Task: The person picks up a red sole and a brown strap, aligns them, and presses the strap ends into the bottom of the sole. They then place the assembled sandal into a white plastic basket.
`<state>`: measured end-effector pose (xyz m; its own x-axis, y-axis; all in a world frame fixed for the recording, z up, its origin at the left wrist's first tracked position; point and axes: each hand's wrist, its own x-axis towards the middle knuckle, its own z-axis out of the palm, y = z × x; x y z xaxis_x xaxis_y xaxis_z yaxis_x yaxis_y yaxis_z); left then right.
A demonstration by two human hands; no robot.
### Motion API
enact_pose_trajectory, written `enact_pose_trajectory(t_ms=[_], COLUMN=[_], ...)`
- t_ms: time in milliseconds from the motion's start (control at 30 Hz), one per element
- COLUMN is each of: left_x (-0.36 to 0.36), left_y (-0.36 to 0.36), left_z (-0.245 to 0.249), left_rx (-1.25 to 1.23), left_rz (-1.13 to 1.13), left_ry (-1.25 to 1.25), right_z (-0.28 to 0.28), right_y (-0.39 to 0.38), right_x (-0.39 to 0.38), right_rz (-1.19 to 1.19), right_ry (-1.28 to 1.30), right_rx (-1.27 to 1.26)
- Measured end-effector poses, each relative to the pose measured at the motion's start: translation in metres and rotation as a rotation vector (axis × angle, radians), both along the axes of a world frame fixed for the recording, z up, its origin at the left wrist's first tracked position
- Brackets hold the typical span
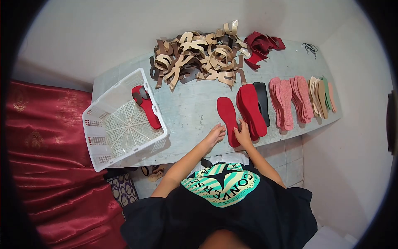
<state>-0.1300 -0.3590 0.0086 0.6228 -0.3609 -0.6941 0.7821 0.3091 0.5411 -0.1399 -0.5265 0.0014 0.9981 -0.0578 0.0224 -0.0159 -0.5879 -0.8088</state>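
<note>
A red shoe insole (pixel 228 116) lies flat on the table, its narrow part between my two hands. My left hand (pixel 216 135) is just left of it, fingers loosely curved and apart, with nothing visible in them. On the other side, my right hand (pixel 243 135) has its thumb at the insole's edge and its fingers spread towards a stack of red insoles (pixel 252 108). Whether that thumb presses on the insole is hard to tell. A black insole (pixel 262 101) sticks out beside the stack.
A white plastic basket (pixel 96 108) at the left holds a red insole with dark straps (pixel 145 106). Beige and brown strap pieces (pixel 195 56) are heaped at the back, beside dark red pieces (pixel 261 45). Pink insoles (pixel 284 101) and beige insoles (pixel 320 97) line the right.
</note>
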Motion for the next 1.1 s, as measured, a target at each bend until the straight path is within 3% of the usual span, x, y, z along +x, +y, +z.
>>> enact_pose_trajectory(t_ms=[400,467,733,800,1100], left_x=[-0.004,-0.006,-0.002,0.0,0.016], left_y=[-0.014,-0.013,-0.001,0.003,0.03], left_z=[-0.003,0.0,0.011,0.013,0.04], left_rx=[0.0,-0.016,-0.131,-0.255,-0.31], left_rz=[-0.011,-0.003,0.067,0.121,0.158], left_ry=[0.056,0.068,0.163,0.1,-0.067], right_z=[-0.042,-0.046,-0.004,0.002,0.026], right_y=[-0.012,-0.011,-0.007,-0.007,0.036], right_x=[-0.003,0.0,0.015,0.02,0.036], right_rz=[0.001,-0.058,-0.189,-0.162,-0.082], right_ry=[0.216,0.313,0.473,0.643,0.623], right_rx=[0.201,0.391,0.634,0.851,1.022])
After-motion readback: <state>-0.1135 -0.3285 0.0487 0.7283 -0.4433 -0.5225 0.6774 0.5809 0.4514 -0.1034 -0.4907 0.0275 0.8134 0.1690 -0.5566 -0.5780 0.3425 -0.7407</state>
